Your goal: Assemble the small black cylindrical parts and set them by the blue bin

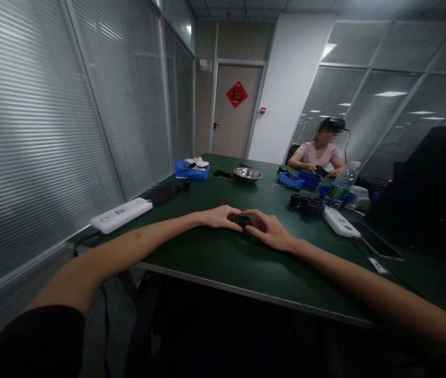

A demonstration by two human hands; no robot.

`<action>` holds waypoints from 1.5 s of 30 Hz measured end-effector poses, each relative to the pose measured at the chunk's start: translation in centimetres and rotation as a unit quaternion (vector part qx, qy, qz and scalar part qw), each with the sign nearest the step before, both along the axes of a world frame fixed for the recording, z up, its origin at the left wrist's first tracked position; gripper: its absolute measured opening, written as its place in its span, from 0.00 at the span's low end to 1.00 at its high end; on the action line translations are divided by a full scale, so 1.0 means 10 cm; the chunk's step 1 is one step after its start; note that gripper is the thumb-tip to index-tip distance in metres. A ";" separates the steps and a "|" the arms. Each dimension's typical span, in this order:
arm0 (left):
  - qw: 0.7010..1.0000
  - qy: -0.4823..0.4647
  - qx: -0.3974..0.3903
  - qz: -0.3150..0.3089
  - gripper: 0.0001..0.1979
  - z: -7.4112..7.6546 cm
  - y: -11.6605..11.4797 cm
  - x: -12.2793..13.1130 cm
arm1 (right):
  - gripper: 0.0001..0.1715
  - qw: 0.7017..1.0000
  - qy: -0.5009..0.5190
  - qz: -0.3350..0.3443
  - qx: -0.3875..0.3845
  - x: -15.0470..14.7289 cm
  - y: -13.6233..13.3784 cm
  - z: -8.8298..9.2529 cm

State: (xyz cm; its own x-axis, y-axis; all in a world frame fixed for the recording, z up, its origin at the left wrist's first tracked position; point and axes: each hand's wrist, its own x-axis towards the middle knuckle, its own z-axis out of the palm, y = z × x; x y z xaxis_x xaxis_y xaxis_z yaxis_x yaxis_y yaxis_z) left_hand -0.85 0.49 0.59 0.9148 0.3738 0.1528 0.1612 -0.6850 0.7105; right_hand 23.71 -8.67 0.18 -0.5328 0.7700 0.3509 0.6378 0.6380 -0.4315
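Note:
Both my arms reach out over a dark green table (215,257). My left hand (218,216) and my right hand (270,230) meet at the table's middle, fingers curled around a small dark object (242,220) held between them. What the object is cannot be made out. A pile of similar small black parts (306,205) lies just beyond my right hand.
A white power bank (121,214) lies at the left edge, another white device (340,221) and a phone (376,242) at the right. Farther off stand blue trays (191,170), a metal bowl (247,174) and a water bottle (343,185). A person (319,153) sits working at the far end.

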 end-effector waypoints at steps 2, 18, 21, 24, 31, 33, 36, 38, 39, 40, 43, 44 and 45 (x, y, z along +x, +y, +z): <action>1.000 0.003 0.003 -0.001 0.24 0.00 0.00 0.00 | 0.26 1.000 0.006 -0.009 0.001 -0.01 0.00 0.00; 1.000 0.003 -0.006 0.000 0.24 0.03 -0.03 0.00 | 0.26 1.000 0.008 -0.010 0.005 -0.01 -0.01 0.00; 1.000 0.005 0.003 0.000 0.24 0.03 -0.02 0.00 | 0.24 1.000 0.010 -0.009 0.004 -0.01 -0.01 0.00; 1.000 0.004 0.000 0.001 0.24 0.01 -0.01 0.01 | 0.24 1.000 0.002 0.006 0.011 0.00 0.00 0.00; 1.000 0.004 -0.007 0.002 0.24 -0.01 0.01 0.00 | 0.25 1.000 -0.006 0.015 0.018 0.02 0.01 -0.03; 1.000 0.002 -0.004 0.001 0.24 0.00 0.00 0.00 | 0.25 1.000 0.000 0.007 0.013 0.01 0.01 -0.03; 1.000 0.002 0.004 -0.001 0.24 0.01 -0.01 0.00 | 0.25 1.000 0.005 -0.002 0.009 0.00 0.00 -0.01; 1.000 0.004 0.005 -0.002 0.25 0.02 -0.01 0.00 | 0.24 1.000 -0.001 0.005 0.014 0.00 0.00 0.00; 1.000 0.005 0.004 -0.002 0.25 0.02 -0.01 0.00 | 0.24 1.000 -0.005 0.012 0.015 0.01 -0.01 0.01; 1.000 0.008 0.004 0.000 0.26 0.01 -0.01 0.00 | 0.24 1.000 -0.009 0.017 0.015 0.02 -0.01 0.01; 1.000 0.012 0.001 0.006 0.26 0.01 0.00 0.00 | 0.25 1.000 -0.015 0.025 0.009 0.03 0.00 0.02; 1.000 0.011 -0.001 0.006 0.26 0.00 0.00 0.00 | 0.25 1.000 -0.016 0.024 0.007 0.04 0.00 0.02; 1.000 0.010 -0.004 0.005 0.26 0.00 0.00 0.00 | 0.25 1.000 -0.015 0.022 0.007 0.04 0.00 0.02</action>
State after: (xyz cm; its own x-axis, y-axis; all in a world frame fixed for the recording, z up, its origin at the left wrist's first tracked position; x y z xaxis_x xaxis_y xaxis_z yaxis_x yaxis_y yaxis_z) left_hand -0.88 0.51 0.63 0.9141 0.3834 0.1323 0.1815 -0.6783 0.7120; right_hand 24.08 -8.68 0.33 -0.5767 0.7408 0.3445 0.6213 0.6715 -0.4038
